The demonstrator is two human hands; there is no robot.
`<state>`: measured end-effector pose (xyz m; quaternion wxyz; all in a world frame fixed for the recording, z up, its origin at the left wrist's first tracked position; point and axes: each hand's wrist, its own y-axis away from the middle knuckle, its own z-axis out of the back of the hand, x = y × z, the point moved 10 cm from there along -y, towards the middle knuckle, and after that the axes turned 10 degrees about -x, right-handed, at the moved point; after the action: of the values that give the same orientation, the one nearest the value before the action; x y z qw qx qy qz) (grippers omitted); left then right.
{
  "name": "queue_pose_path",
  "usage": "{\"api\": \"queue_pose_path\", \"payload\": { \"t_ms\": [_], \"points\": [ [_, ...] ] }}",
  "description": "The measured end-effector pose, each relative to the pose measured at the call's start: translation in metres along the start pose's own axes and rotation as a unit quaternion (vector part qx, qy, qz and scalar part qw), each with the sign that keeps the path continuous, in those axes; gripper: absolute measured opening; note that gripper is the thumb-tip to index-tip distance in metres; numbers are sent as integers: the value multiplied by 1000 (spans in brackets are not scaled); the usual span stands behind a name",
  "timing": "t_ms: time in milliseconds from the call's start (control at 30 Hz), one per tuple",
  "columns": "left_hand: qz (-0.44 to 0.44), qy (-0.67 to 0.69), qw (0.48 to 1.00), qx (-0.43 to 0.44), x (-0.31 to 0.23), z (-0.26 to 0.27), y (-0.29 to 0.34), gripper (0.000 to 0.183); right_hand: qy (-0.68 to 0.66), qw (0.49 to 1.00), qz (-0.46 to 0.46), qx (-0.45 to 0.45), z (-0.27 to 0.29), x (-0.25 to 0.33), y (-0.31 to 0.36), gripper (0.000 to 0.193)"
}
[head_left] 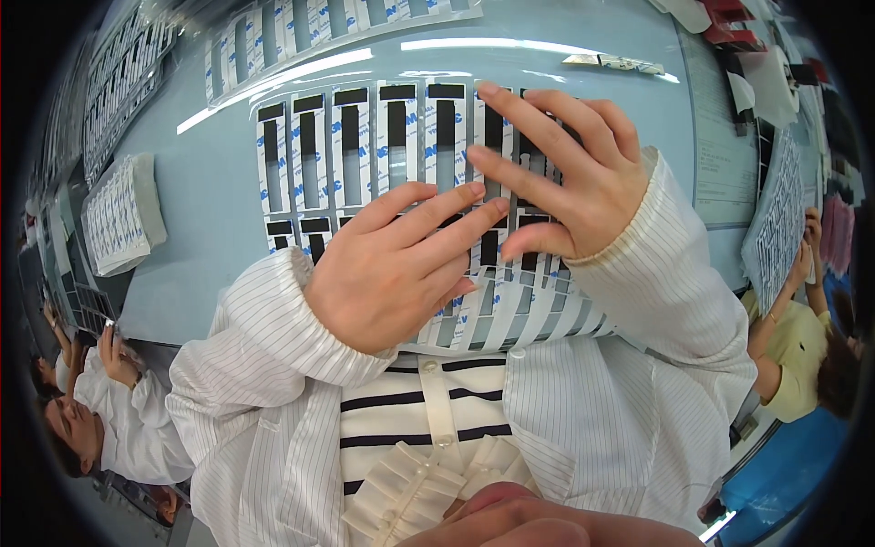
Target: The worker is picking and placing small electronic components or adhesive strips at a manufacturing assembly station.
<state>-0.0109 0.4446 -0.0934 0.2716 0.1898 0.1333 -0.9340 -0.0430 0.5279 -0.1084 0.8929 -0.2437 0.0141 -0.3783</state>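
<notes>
A sheet of adhesive strips with white backing and blue print (321, 173) lies before me, its strips in rows. Black T-shaped pieces (397, 114) sit on several strips of the upper row, and more show in the row below. My left hand (387, 264) lies across the lower row, its index and middle fingers stretched toward the right and its thumb partly tucked under. Over the right part of the sheet my right hand (579, 173) has its fingers spread, with fingertips at the strips. No object shows in either hand. Both hands hide part of the sheet.
Another strip sheet (301, 36) lies farther back. A stack of printed sheets (123, 214) is at the left, with dark patterned sheets (128, 68) behind it. A narrow strip (615, 64) lies at the back right. Co-workers sit at both sides; one at the right holds a patterned sheet (775, 219).
</notes>
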Motion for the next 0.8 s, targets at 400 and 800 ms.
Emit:
{"api": "queue_pose_path", "payload": {
  "t_ms": [400, 800],
  "points": [
    [45, 180, 982, -46, 6, 28, -5, 17, -519, 829, -203, 55, 67, -8, 2, 35],
    [323, 516, 793, -26, 34, -4, 23, 17, -656, 590, -454, 118, 20, 5, 32, 12]
  ]
}}
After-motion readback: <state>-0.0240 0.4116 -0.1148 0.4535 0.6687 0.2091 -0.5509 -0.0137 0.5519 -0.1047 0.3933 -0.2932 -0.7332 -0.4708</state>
